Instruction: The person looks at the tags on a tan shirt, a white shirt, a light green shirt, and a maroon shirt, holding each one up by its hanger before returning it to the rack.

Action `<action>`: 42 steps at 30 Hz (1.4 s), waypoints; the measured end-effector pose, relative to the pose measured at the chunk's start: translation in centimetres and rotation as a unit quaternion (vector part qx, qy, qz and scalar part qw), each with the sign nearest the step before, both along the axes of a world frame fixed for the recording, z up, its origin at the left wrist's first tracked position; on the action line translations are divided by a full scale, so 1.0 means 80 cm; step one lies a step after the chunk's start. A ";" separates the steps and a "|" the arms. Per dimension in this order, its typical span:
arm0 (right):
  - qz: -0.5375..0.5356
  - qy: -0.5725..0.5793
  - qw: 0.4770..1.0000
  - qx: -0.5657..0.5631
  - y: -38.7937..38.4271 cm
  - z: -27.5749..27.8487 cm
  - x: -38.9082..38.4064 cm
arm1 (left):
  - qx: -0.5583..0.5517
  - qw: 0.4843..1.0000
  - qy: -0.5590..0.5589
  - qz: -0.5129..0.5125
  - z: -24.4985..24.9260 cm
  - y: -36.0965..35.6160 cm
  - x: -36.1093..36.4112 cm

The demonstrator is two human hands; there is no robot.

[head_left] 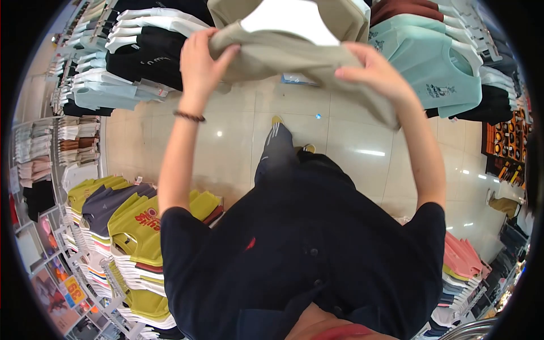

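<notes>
A khaki T-shirt [277,56] is stretched out in front of me at the top of the view, slightly blurred. Its white hanger [290,20] shows through the neckline. My left hand [203,65] grips one shoulder of the shirt, thumb on the near side. At the opposite shoulder my right hand [377,71] pinches the cloth between thumb and fingers, and a sleeve hangs below it. Behind it, more khaki clothing [351,20] hangs on the rack.
Black T-shirts [150,56] hang at the upper left, mint-green T-shirts [430,71] at the upper right. Olive-yellow T-shirts [133,226] fill a rack at the lower left. Pink clothing [462,258] hangs at the lower right. Glossy floor tiles [226,141] lie around my feet.
</notes>
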State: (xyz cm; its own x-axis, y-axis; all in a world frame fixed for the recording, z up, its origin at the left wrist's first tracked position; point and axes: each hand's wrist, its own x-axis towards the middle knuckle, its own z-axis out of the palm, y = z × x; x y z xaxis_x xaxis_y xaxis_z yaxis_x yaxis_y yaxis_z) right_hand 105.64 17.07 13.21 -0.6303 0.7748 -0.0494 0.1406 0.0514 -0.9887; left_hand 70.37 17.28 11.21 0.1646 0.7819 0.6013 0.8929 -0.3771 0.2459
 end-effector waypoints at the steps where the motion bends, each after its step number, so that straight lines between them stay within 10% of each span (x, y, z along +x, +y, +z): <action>1: -0.012 -0.027 0.999 -0.015 -0.014 -0.010 -0.005 | 0.052 0.999 0.004 -0.012 -0.013 -0.018 0.008; 5: -0.099 0.041 0.992 0.070 -0.090 -0.060 -0.049 | -0.082 0.950 -0.294 -0.067 -0.080 -0.132 0.083; 8: -0.153 -0.037 0.987 -0.023 -0.142 -0.061 -0.091 | -0.367 0.598 -0.708 -0.081 -0.087 -0.194 0.141; 12: -0.168 -0.067 0.967 0.180 -0.182 -0.127 -0.148 | -0.415 0.681 -0.600 -0.066 -0.091 -0.167 0.134; 19: -0.114 -0.001 0.993 -0.006 -0.172 -0.115 -0.112 | -0.459 0.734 -0.475 -0.157 -0.074 -0.130 0.084; 25: -0.454 -0.037 0.842 0.289 -0.113 -0.129 0.031 | -0.543 0.739 -0.234 -0.324 -0.053 -0.137 0.063; 28: -0.193 -0.070 0.975 0.089 -0.122 -0.119 0.042 | -0.590 0.707 -0.152 -0.358 -0.059 -0.135 0.072; 30: 0.021 -0.261 0.962 0.072 -0.135 -0.118 0.039 | -0.613 0.688 -0.127 -0.368 -0.064 -0.136 0.080; 36: -0.001 -0.124 0.985 -0.119 -0.198 -0.164 0.034 | -0.660 0.622 -0.189 -0.377 -0.101 -0.149 0.068; 42: -0.198 -0.180 0.962 -0.042 -0.188 -0.146 0.016 | -0.581 0.777 -0.141 -0.196 -0.090 -0.149 0.089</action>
